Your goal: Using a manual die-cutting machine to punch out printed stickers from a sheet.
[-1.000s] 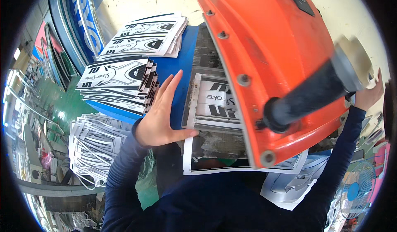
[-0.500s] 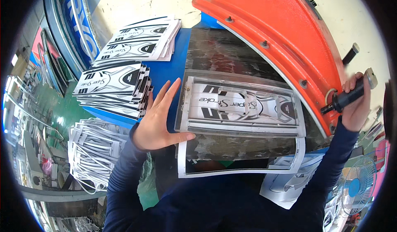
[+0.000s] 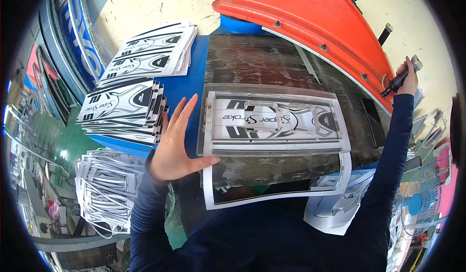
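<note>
A clear cutting plate (image 3: 230, 148) rests over a white printed sheet (image 3: 272, 119) on a dark, worn board (image 3: 252, 58). My left hand (image 3: 177, 146) is open at the plate's lower-left corner, fingers spread and thumb reaching along the board. My right hand (image 3: 407, 81) is closed round the black handle (image 3: 394, 84) of an orange press arm (image 3: 310, 24), which stands swung to the back right, off the plate. A white cut-out frame of paper (image 3: 276, 200) hangs at the board's front edge. Two stacks of printed sheets (image 3: 116, 107) lie left of my left hand on a blue surface (image 3: 189, 68).
A pile of white paper offcuts (image 3: 104, 189) is at lower left. Curled white sheets (image 3: 325, 214) hang at front right. A blue fan (image 3: 417, 204) stands at lower right. Large framed boards (image 3: 73, 39) lean at the back left, beside the green floor (image 3: 65, 143).
The orange press arm has swung up and to the right, uncovering the plate. My right hand moved away with its handle. My left hand shifted slightly left and down.
</note>
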Demonstrator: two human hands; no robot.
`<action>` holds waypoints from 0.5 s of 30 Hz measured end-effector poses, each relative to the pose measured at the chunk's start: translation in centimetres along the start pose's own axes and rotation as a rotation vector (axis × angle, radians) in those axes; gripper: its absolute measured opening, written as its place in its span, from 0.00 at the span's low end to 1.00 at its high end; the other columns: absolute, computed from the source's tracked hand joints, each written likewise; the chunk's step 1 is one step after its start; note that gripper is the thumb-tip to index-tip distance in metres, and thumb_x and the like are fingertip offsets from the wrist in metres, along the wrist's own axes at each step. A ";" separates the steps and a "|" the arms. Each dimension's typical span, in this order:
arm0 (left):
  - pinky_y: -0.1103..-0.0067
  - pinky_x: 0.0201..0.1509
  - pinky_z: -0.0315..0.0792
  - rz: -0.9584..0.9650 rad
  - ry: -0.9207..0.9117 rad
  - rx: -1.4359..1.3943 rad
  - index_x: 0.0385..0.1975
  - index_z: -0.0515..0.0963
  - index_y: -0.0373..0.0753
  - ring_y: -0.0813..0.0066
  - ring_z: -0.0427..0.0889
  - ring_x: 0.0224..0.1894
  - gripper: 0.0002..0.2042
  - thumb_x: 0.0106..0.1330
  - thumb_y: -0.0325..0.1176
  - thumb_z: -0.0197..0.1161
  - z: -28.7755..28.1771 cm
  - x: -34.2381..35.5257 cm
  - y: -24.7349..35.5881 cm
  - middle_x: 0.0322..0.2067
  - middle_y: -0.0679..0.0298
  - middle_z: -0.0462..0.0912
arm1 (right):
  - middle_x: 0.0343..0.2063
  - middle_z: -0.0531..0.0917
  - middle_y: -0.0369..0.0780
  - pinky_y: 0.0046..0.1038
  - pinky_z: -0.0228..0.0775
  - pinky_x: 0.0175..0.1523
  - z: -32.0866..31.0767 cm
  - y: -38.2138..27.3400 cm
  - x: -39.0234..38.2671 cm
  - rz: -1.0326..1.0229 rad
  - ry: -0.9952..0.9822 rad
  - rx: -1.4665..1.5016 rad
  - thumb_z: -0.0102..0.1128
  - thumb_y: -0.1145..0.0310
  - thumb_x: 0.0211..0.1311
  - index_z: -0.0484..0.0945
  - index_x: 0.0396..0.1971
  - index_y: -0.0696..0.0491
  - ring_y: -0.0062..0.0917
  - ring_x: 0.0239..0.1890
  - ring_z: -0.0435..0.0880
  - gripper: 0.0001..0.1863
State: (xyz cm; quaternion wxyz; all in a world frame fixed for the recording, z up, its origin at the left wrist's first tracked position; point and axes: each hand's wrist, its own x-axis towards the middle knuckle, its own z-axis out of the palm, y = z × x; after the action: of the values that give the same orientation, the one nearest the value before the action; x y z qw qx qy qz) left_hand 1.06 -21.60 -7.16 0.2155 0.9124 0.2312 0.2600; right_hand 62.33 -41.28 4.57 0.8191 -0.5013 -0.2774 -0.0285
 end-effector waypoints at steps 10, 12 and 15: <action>0.42 0.73 0.38 -0.050 -0.050 -0.002 0.73 0.49 0.38 0.45 0.48 0.75 0.61 0.37 0.42 0.83 -0.2 0.5 0.4 0.72 0.53 0.56 | 0.52 0.78 0.45 0.29 0.67 0.61 4.5 -0.6 -12.3 -0.461 -0.085 -0.658 0.61 0.68 0.65 0.74 0.56 0.62 0.27 0.55 0.77 0.21; 0.42 0.73 0.38 -0.062 -0.060 -0.002 0.74 0.48 0.38 0.45 0.48 0.75 0.62 0.36 0.42 0.83 -0.3 0.3 0.4 0.72 0.53 0.56 | 0.61 0.75 0.46 0.33 0.56 0.70 8.2 -3.3 -20.9 -0.530 -0.512 -0.993 0.63 0.64 0.63 0.70 0.62 0.60 0.33 0.65 0.71 0.29; 0.43 0.73 0.38 -0.056 -0.060 -0.050 0.74 0.48 0.38 0.45 0.48 0.75 0.63 0.36 0.42 0.84 -0.2 0.5 0.1 0.72 0.52 0.56 | 0.58 0.77 0.46 0.46 0.54 0.72 10.6 -4.9 -27.1 -0.482 -1.166 -0.951 0.75 0.52 0.47 0.74 0.58 0.56 0.40 0.67 0.69 0.39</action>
State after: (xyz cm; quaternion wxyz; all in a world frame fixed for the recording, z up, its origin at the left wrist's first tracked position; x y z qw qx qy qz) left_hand 1.34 -21.36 -6.77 0.2524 0.9074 0.2432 0.2321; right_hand 33.33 -41.13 -0.96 0.2106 -0.6579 -0.7211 -0.0535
